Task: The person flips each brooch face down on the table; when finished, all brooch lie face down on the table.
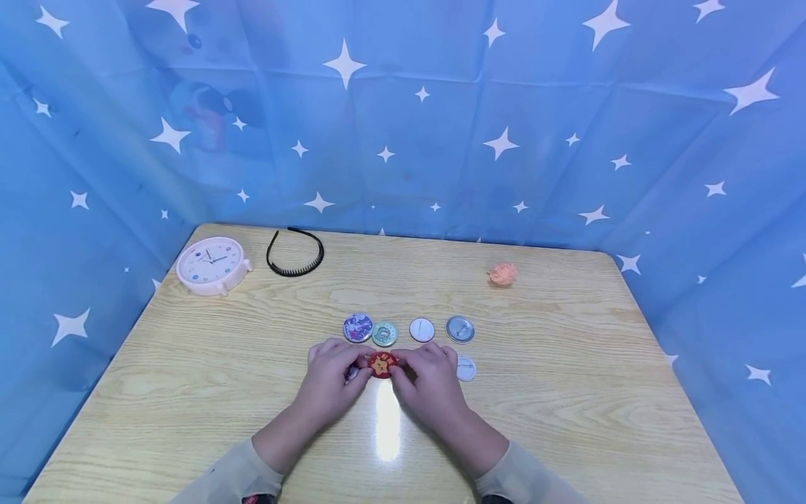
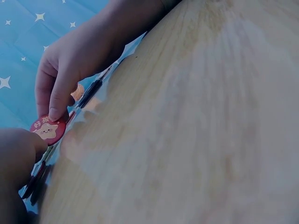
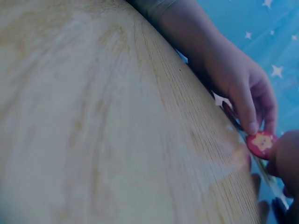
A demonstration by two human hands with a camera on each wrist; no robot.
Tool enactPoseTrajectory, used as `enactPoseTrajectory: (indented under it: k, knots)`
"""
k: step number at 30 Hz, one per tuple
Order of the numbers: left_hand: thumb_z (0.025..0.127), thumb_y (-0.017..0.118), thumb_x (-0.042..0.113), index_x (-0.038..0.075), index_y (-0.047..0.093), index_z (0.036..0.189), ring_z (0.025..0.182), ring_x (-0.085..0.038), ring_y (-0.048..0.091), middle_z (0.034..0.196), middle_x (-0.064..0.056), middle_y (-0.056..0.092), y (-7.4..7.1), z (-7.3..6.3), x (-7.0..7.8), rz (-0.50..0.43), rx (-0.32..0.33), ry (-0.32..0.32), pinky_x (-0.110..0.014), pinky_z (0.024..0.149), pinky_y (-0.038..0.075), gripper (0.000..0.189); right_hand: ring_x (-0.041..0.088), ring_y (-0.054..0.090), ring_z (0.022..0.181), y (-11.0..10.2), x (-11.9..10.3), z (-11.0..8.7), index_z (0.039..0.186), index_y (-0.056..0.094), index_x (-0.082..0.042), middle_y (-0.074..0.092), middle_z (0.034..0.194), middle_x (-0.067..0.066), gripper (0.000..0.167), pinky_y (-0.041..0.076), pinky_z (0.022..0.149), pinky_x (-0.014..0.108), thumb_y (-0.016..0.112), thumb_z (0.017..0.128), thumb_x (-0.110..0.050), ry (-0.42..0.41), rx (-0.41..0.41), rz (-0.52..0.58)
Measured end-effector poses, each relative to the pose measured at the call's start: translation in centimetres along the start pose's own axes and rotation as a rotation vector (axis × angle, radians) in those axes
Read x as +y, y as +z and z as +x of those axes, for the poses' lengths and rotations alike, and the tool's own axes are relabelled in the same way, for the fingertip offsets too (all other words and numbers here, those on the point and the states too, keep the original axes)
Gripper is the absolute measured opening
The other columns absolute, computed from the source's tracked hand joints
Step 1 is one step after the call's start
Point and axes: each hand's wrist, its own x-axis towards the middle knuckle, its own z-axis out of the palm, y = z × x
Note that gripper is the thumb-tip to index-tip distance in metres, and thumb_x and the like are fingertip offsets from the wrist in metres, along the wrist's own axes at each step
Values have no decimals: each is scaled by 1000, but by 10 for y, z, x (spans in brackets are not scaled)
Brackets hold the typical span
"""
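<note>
A round red pin badge [image 1: 381, 365] with a yellow star figure is pinched at its left edge by my left hand [image 1: 332, 378] and at its right edge by my right hand [image 1: 433, 383]. Both wrist views show the badge [image 2: 48, 130] between the two sets of fingertips, its printed face visible. Just beyond lie a purple patterned badge [image 1: 357, 327] and a pale green one [image 1: 385, 334]. A dark badge [image 1: 350, 372] is mostly hidden behind my left fingers. Beside my right hand, a white badge [image 1: 466, 368] lies with its pin side up, partly covered.
Two more badges, one white [image 1: 422, 330] and one silver [image 1: 460, 329], lie pin side up in the back row. Farther off are a pink clock [image 1: 214, 266], a black toothed headband [image 1: 294, 271] and a peach fluffy ball [image 1: 502, 274]. A starry blue curtain [image 1: 415, 126] surrounds the wooden table [image 1: 567, 392].
</note>
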Motion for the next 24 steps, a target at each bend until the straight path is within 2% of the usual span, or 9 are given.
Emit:
enactPoseTrajectory:
  k: [12, 24]
  knots:
    - [86, 85, 12, 23, 79, 104, 95, -11, 59, 89, 17, 70, 1, 0, 0, -33, 41, 47, -45, 90, 35, 22, 11, 57, 87, 1, 0, 0, 99, 82, -21, 76, 88, -13, 8, 37, 88, 44, 84, 90, -20, 10, 42, 39]
    - [87, 84, 16, 21, 79, 100, 97, -12, 62, 94, 16, 75, 0, -1, 0, -48, 50, 29, -47, 93, 37, 14, 13, 58, 88, 1, 0, 0, 100, 81, -16, 74, 85, -13, 12, 37, 89, 46, 86, 90, -20, -24, 95, 90]
